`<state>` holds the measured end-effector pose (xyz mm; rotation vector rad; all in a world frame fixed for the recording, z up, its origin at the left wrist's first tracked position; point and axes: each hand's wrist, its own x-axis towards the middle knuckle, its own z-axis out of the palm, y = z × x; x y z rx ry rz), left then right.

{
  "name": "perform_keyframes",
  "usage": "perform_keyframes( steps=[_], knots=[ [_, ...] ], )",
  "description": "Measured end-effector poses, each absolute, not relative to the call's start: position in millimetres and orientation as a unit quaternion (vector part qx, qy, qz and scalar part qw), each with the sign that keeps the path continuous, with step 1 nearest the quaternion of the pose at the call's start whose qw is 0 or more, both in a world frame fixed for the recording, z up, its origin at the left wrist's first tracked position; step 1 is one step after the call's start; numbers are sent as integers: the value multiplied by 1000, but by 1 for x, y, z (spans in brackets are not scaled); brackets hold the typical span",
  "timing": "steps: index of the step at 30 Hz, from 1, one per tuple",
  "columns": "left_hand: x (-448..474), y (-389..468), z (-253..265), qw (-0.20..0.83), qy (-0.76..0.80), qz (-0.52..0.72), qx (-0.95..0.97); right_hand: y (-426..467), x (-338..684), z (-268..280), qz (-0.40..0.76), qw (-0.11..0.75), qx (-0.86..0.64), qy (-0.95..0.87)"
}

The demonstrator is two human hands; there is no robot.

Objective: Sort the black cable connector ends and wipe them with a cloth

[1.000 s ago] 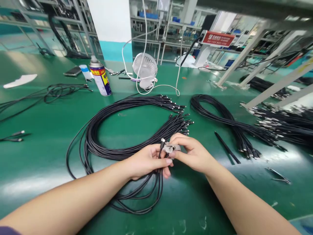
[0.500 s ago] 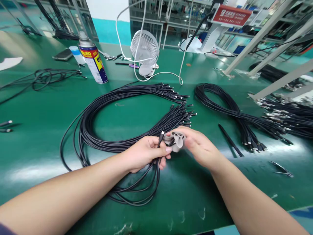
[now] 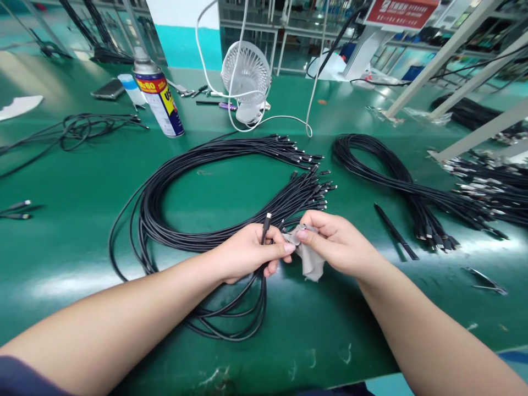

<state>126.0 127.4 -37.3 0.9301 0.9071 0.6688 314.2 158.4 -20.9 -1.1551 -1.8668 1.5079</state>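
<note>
My left hand (image 3: 256, 250) is closed around a black cable (image 3: 259, 313), whose plug (image 3: 267, 221) sticks up above the fingers with its metal tip bare. Below that hand the cable hangs in loose loops. My right hand (image 3: 336, 242) pinches a crumpled grey cloth (image 3: 312, 263) between thumb and fingers. One corner of the cloth reaches the left fingertips; whatever it covers there is hidden. Just behind both hands lies a large curved bundle of black cables (image 3: 154, 206), its many plug ends pointing right.
A spray can (image 3: 163, 104), a small white fan (image 3: 246, 71) and its white cord stand at the back. To the right lie a second cable bundle (image 3: 371, 165), a black pen-like tool (image 3: 396, 232) and metal tweezers (image 3: 485, 280). More cables (image 3: 78, 129) lie left.
My right hand's thumb and fingers have closed on the cloth, which now hangs down lower. The plug in my left hand stands more clear of the cloth. The view has shifted slightly.
</note>
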Motion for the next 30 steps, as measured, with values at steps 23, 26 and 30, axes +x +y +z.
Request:
perform_keyframes(
  steps=[23,26,30],
  knots=[
    [122,127,-42,768,381,273,436,166,328,-19,454,313,-320,-770],
    [124,126,-40,765,393,282,424,168,328,-21,533,285,-377,-702],
    [125,125,-37,758,403,285,425,166,322,-24,629,199,-376,-650]
  ],
)
